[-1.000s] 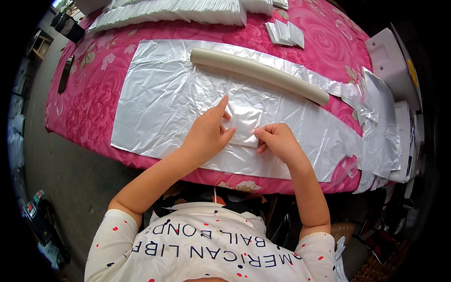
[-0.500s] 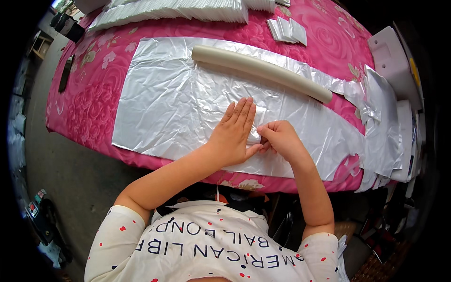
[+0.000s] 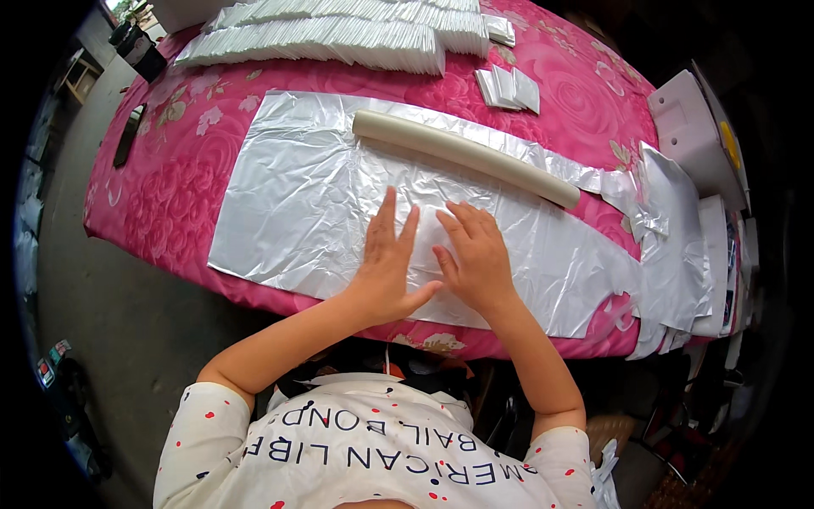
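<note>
A crinkled silver plastic sheet (image 3: 288, 195) lies flat in front of me. My left hand (image 3: 386, 276) is over its near half, fingers stretched and apart, thumb pointing right. Just to the right is my right hand (image 3: 476, 263), its fingers spread and slightly bent, holding nothing that I can see. A shiny pale patch shows between the two hands; whether it is a separate folded piece I cannot tell. Beyond them a beige tube (image 3: 466, 157) rests slantwise on the sheet, its right end nearer me.
Rows of folded white packets (image 3: 322, 42) line the far edge of the pink floral tablecloth (image 3: 170, 191). A small group of packets (image 3: 509, 89) lies nearer. A phone (image 3: 129, 136) and a dark bottle (image 3: 138, 51) are at left. Silver sheets (image 3: 674, 246) and a white box (image 3: 699, 140) are at right.
My right hand has let go of the small folded silver piece and spread its fingers. My left hand has shifted slightly left and nearer, its fingers parting. The whole view has shifted slightly.
</note>
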A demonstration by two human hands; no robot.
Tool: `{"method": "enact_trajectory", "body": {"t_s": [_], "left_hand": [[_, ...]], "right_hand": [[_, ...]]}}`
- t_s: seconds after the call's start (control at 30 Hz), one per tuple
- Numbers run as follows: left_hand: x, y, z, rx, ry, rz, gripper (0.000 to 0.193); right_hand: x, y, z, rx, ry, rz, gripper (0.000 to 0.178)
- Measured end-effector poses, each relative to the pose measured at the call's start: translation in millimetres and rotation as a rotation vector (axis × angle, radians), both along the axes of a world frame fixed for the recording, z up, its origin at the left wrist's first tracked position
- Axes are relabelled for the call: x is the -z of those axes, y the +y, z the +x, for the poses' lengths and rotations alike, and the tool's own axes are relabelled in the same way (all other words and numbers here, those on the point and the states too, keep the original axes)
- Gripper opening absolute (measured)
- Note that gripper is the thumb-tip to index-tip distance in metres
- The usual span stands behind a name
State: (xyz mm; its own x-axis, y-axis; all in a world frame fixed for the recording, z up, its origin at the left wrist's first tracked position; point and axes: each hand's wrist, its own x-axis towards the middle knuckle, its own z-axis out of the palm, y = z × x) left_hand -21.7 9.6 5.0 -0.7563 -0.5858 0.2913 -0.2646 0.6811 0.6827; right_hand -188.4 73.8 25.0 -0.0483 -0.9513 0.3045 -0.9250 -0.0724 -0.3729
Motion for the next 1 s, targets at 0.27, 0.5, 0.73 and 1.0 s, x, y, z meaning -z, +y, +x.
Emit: {"method": "enact_trajectory", "body": {"t_s": [0.27,0.5,0.73,1.0], "left_hand": [[-4.8,36.0,142.9,-0.248,0.198,1.234,0.018],[24.3,51.8,163.3,-0.402,0.080,1.527,0.020],[-54.9,21.9,118.0,-0.059,-0.413,0.631,0.020],[-50.4,9.9,106.8,-0.057,-0.116,0.357,0.034]], "right_hand": [[29.5,-18.8,75.4,-0.144,-0.151,0.180,0.061],[27.9,19.4,160.3,-0.491,-0.432,0.359,0.065],[5.3,5.9,81.9,-0.612,-0.225,0.126,0.009],[-10.7,-99.8,-128.0,0.245,-0.930,-0.234,0.015]]}}
